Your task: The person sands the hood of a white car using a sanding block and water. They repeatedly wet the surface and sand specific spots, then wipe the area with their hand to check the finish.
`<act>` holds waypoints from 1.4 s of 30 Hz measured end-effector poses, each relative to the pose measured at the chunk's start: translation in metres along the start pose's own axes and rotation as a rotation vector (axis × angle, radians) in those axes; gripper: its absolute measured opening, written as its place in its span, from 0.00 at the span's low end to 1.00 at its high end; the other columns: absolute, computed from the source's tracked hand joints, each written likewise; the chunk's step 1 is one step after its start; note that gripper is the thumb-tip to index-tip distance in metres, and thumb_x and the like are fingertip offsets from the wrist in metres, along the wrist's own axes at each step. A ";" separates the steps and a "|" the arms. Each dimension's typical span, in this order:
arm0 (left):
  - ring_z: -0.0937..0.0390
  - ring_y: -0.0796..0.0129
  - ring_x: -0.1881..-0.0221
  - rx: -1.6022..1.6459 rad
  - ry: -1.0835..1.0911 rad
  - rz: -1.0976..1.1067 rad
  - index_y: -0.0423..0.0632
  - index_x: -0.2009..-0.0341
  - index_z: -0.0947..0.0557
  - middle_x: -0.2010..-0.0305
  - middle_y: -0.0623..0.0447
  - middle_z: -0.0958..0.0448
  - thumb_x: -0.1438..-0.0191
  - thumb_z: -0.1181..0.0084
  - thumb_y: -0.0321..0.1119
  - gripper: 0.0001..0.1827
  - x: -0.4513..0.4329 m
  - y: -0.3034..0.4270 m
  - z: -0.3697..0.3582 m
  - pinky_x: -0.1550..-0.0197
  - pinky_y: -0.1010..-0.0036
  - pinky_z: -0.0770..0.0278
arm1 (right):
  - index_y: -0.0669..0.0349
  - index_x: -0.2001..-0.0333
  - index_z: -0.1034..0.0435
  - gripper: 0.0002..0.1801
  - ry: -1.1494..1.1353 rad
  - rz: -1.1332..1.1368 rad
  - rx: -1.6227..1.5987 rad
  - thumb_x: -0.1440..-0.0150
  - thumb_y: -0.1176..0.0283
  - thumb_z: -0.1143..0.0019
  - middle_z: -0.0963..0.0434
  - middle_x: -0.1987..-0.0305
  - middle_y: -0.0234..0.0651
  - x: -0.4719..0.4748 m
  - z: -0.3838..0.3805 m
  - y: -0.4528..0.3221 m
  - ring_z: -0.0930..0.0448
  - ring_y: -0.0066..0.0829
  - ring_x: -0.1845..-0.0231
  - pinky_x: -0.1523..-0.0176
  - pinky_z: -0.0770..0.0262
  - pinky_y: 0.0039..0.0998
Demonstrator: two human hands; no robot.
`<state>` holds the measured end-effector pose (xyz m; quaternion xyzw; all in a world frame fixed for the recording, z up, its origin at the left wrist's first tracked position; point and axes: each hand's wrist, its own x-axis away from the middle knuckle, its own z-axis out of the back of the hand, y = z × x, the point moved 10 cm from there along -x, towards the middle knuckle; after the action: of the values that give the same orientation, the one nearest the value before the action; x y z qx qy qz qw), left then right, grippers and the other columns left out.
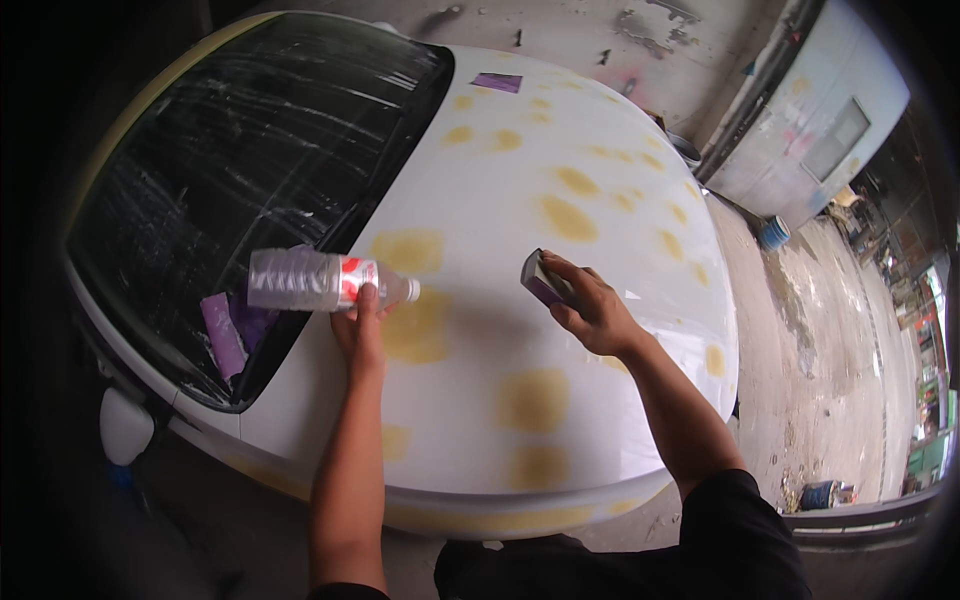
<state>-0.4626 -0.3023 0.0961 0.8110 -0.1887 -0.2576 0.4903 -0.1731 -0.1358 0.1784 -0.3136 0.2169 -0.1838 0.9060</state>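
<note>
A clear plastic bottle with a red and white label and a white cap lies sideways in my left hand. It is held above the rear edge of a white car hood that bears many yellowish patches. My right hand grips a sanding block with a purple underside, over the middle of the hood. Whether the block touches the paint, I cannot tell. A sheet of purple sandpaper rests on the hood's far side.
Smeared with whitish streaks, the dark windshield carries a purple roll at its lower corner. A side mirror juts out at left. Paint cans stand on the concrete floor, near a white panel.
</note>
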 end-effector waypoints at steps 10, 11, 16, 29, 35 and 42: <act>0.25 0.61 0.42 0.034 0.062 -0.038 0.45 0.37 0.30 0.40 0.48 0.27 0.38 0.39 0.47 0.30 -0.071 0.007 0.031 0.42 0.60 0.23 | 0.45 0.31 0.38 0.36 -0.247 0.167 0.343 0.43 0.74 0.39 0.36 0.25 0.21 -0.105 -0.106 0.007 0.38 0.46 0.27 0.30 0.42 0.51; 0.25 0.61 0.42 0.056 0.083 -0.009 0.46 0.37 0.30 0.40 0.48 0.27 0.38 0.39 0.47 0.30 -0.072 0.003 0.034 0.42 0.60 0.23 | 0.45 0.31 0.37 0.34 -0.251 0.263 0.346 0.42 0.72 0.39 0.37 0.24 0.19 -0.109 -0.111 0.002 0.39 0.45 0.27 0.30 0.42 0.50; 0.26 0.61 0.41 0.140 0.099 0.082 0.46 0.37 0.30 0.39 0.49 0.28 0.38 0.39 0.48 0.31 -0.076 -0.004 0.038 0.41 0.60 0.24 | 0.46 0.33 0.34 0.30 -0.346 0.276 0.360 0.39 0.68 0.39 0.32 0.27 0.21 -0.120 -0.110 0.025 0.33 0.47 0.31 0.31 0.39 0.52; 0.26 0.60 0.41 0.062 0.219 -0.017 0.45 0.36 0.31 0.38 0.46 0.29 0.37 0.41 0.51 0.32 -0.072 0.025 0.045 0.42 0.57 0.24 | 0.44 0.32 0.34 0.29 -0.361 0.447 0.419 0.37 0.61 0.41 0.29 0.30 0.21 -0.166 -0.156 -0.013 0.32 0.47 0.31 0.32 0.37 0.47; 0.26 0.60 0.40 0.072 0.267 -0.061 0.46 0.36 0.31 0.39 0.47 0.28 0.37 0.41 0.51 0.32 -0.068 0.033 0.050 0.43 0.58 0.23 | 0.42 0.33 0.35 0.29 -0.379 0.406 0.449 0.38 0.59 0.40 0.28 0.31 0.21 -0.181 -0.167 -0.033 0.32 0.46 0.32 0.32 0.37 0.49; 0.26 0.60 0.40 0.033 0.178 -0.058 0.46 0.35 0.32 0.38 0.47 0.28 0.37 0.41 0.54 0.35 -0.067 0.041 0.046 0.43 0.59 0.25 | 0.41 0.32 0.36 0.31 -0.385 0.333 0.443 0.38 0.60 0.39 0.29 0.31 0.22 -0.186 -0.176 -0.047 0.33 0.45 0.31 0.32 0.38 0.49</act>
<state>-0.5453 -0.3155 0.1308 0.8438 -0.1249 -0.1956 0.4840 -0.4280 -0.1687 0.1361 -0.0983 0.0446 -0.0135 0.9941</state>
